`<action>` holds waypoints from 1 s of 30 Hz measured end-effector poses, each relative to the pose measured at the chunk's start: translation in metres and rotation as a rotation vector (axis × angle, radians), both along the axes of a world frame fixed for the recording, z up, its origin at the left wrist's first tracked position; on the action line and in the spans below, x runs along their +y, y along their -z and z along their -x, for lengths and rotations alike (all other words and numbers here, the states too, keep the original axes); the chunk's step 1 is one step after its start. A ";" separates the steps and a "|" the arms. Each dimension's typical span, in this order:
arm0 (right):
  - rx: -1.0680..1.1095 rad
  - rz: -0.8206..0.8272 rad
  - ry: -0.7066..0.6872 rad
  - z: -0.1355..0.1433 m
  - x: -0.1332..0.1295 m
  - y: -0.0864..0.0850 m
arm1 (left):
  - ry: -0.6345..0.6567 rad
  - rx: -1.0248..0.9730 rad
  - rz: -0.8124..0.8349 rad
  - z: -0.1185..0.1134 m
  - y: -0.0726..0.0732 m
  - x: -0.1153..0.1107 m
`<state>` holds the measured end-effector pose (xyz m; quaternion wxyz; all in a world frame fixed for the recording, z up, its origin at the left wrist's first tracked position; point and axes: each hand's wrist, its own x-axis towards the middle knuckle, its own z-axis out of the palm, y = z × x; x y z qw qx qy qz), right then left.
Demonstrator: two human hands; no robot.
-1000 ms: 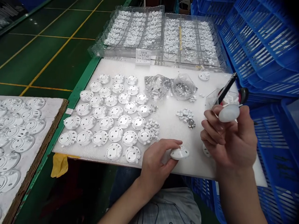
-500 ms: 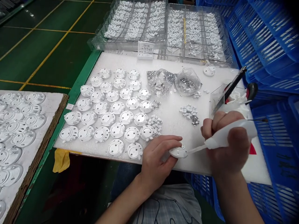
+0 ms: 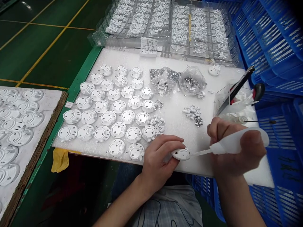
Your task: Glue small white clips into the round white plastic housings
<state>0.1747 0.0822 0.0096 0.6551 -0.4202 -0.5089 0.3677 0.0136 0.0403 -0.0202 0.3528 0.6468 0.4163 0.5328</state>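
Near the front edge of the white foam board (image 3: 170,116), my left hand (image 3: 161,160) grips a round white part (image 3: 181,154) between thumb and fingers. My right hand (image 3: 233,151) is wrapped round a translucent squeeze bottle (image 3: 229,143), whose thin nozzle points left at the part's right side. Whether the tip touches the part is hard to tell. Rows of similar white discs (image 3: 118,130) lie to the left. Small white pieces (image 3: 191,111) and small metal pieces (image 3: 199,121) are heaped beyond my hands.
Two bags of metal bits (image 3: 192,82) lie mid-board. Behind are clear trays (image 3: 142,40) of white pieces. At the right, a clear box (image 3: 221,97) holds tools beside blue crates (image 3: 272,47). Another board (image 3: 50,104) with discs is at the left.
My right hand and the bottle have moved slightly right, and the nozzle has drawn back a little from the part. My left hand still holds the part. The view has shifted slightly.
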 end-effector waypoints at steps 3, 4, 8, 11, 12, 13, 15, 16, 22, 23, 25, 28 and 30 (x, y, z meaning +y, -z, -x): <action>0.010 0.000 0.002 0.000 0.000 0.001 | -0.001 0.004 0.005 0.000 0.000 0.000; 0.010 -0.003 -0.003 -0.001 0.000 0.002 | -0.001 0.003 0.003 0.000 -0.001 0.000; 0.011 0.002 -0.017 0.000 -0.001 0.002 | 0.005 0.004 -0.011 0.001 -0.001 0.000; 0.016 0.005 -0.019 0.001 -0.001 0.002 | 0.007 0.008 -0.037 0.001 0.001 0.001; 0.016 0.004 -0.024 0.001 0.000 0.002 | 0.007 0.007 -0.050 0.001 0.001 0.001; 0.014 -0.002 -0.028 0.002 0.000 0.002 | 0.007 0.004 -0.061 0.001 0.002 0.002; 0.009 -0.022 -0.037 0.002 0.000 0.002 | 0.007 0.001 -0.073 0.001 0.003 0.002; 0.007 -0.031 -0.040 0.002 0.001 0.002 | 0.006 0.001 -0.073 0.001 0.004 0.002; 0.007 -0.018 -0.049 0.002 0.000 0.003 | 0.006 0.005 -0.071 0.001 0.003 0.001; 0.008 -0.023 -0.044 0.002 0.000 0.003 | 0.007 0.005 -0.073 0.001 0.003 0.001; 0.007 -0.030 -0.032 0.002 0.000 0.003 | 0.009 0.007 -0.075 0.001 0.003 0.001; 0.007 -0.032 -0.023 0.002 0.000 0.002 | 0.011 0.008 -0.078 0.001 0.003 0.001; 0.008 -0.028 -0.023 0.002 0.000 0.003 | 0.012 0.009 -0.078 0.001 0.003 0.001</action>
